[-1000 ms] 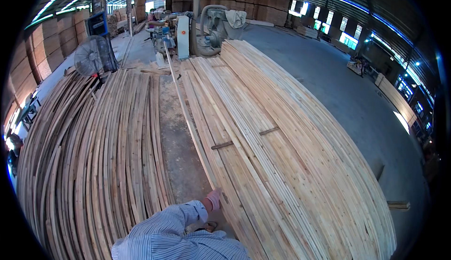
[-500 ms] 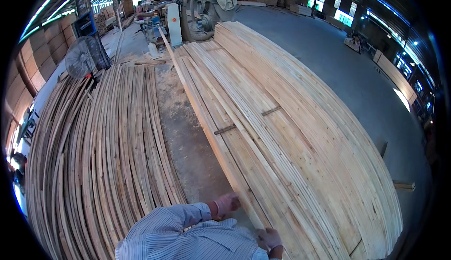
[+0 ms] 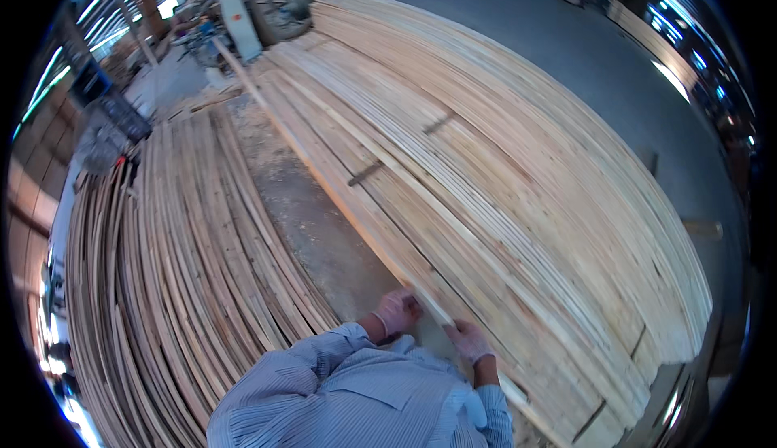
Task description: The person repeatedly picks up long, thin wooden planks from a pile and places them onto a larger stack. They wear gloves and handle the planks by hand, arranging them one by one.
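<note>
A long pale wooden strip (image 3: 340, 197) lies along the left edge of a big stack of planks (image 3: 502, 173). My left hand (image 3: 398, 310), in a light glove, grips the strip's near end from the left. Just to the right, my right hand (image 3: 467, 339), also gloved, closes on the same strip a little nearer to me. My blue striped sleeves fill the lower middle of the view. How far the strip is lifted off the stack I cannot tell.
A second pile of thin wooden strips (image 3: 178, 286) curves along the left. Between the piles runs a concrete aisle (image 3: 316, 229) dusted with sawdust. A sawing machine (image 3: 243, 19) stands at the far end. Bare grey floor (image 3: 615, 76) lies right of the big stack.
The view has tilted down and closer to the stack. My left hand stayed on the strip's near end, and my right hand has come in and closed on it too.
</note>
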The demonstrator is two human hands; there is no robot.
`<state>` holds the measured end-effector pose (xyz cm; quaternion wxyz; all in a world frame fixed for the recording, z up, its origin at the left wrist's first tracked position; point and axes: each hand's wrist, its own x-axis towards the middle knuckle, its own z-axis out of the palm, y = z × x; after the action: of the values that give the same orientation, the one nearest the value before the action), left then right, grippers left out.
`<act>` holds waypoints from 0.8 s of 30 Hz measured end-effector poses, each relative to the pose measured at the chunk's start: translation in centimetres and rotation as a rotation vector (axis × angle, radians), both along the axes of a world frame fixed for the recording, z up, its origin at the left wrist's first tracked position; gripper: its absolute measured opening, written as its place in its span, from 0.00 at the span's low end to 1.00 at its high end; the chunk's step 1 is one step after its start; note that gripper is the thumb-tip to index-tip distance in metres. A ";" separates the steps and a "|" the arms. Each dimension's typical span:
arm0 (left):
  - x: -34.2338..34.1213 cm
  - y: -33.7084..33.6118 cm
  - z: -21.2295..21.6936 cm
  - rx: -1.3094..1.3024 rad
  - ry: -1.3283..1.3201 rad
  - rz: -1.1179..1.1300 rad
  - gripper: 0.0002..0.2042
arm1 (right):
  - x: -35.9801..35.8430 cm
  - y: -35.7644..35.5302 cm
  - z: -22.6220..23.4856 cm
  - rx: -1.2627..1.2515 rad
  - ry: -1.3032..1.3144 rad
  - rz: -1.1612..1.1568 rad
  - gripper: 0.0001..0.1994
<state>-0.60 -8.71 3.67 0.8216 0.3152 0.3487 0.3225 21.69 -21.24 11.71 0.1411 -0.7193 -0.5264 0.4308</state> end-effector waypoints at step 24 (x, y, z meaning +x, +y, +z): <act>-3.6 10.6 15.3 -0.480 -0.312 0.535 0.39 | 19.1 -39.3 7.3 -0.420 -0.699 -0.657 0.31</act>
<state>-4.16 1.92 18.92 0.8020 -0.0407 0.3547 0.4789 40.79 -60.51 18.98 -0.0627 -0.9601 -0.1910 0.1943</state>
